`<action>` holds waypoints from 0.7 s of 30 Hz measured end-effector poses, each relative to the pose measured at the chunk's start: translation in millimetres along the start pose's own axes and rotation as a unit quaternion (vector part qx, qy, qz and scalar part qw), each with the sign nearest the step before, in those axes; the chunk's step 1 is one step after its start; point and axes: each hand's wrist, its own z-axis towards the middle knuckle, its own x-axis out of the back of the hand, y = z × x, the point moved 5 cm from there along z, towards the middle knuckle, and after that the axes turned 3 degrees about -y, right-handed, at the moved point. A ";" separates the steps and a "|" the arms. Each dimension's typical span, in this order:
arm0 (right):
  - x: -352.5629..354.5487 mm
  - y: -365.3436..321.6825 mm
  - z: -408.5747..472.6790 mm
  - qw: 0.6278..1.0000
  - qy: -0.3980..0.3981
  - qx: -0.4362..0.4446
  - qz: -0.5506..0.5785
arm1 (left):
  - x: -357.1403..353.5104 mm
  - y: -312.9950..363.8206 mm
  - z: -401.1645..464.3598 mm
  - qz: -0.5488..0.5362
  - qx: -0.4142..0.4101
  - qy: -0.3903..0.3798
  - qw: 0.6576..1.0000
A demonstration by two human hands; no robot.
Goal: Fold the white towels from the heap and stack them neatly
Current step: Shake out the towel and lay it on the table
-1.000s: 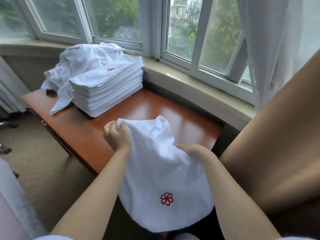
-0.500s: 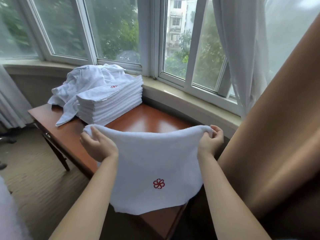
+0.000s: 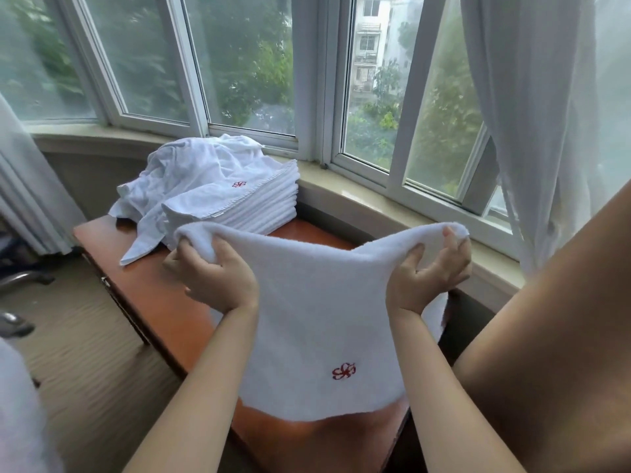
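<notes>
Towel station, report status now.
Left hand and right hand each grip a top corner of the towel, spread over the table. Stack and heap behind. Nothing in the way.

a white towel (image 3: 321,322) hangs spread open in the air over the near part of the table, gripped by its two top corners, its top edge sagging between them. a small red flower emblem sits low on it, toward 5 o'clock. at 11 o'clock, a neat stack of folded towels (image 3: 239,209) stands, touching the crumpled heap (image 3: 191,172) behind it.
</notes>
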 end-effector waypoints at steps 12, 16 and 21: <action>-134.0 192.4 -73.8 0.679 -0.617 -0.151 -0.368 | -160.1 -157.3 -41.4 0.457 -0.047 -0.425 0.779; -129.9 213.0 -106.1 0.635 -0.664 -0.155 -0.363 | -159.3 -192.2 -69.7 0.492 -0.071 -0.487 0.718; -110.0 213.1 -127.0 0.630 -0.674 -0.134 -0.362 | -127.8 -218.5 -99.5 0.502 -0.070 -0.543 0.670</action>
